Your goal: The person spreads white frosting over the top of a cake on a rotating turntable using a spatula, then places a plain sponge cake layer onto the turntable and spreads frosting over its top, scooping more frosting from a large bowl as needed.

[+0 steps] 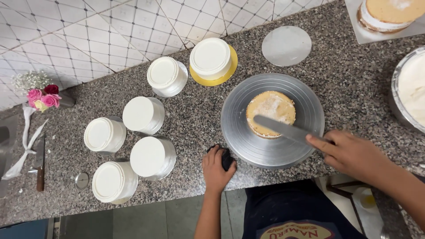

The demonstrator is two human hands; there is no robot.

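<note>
Near the tabletop's front edge, a palette knife (283,128) is pinched in the right hand (354,155), blade flat over the small cake (271,113), while a dark cloth (226,157) gets gripped by left-hand fingers (212,157), probably steadying the turntable (272,119).

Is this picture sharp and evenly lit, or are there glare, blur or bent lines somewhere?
Head view: even, soft light; mild sheen on the metal turntable; palette knife in the right hand slightly blurred; wall tile lines curve from wide-lens distortion; left hand sharp.
</note>
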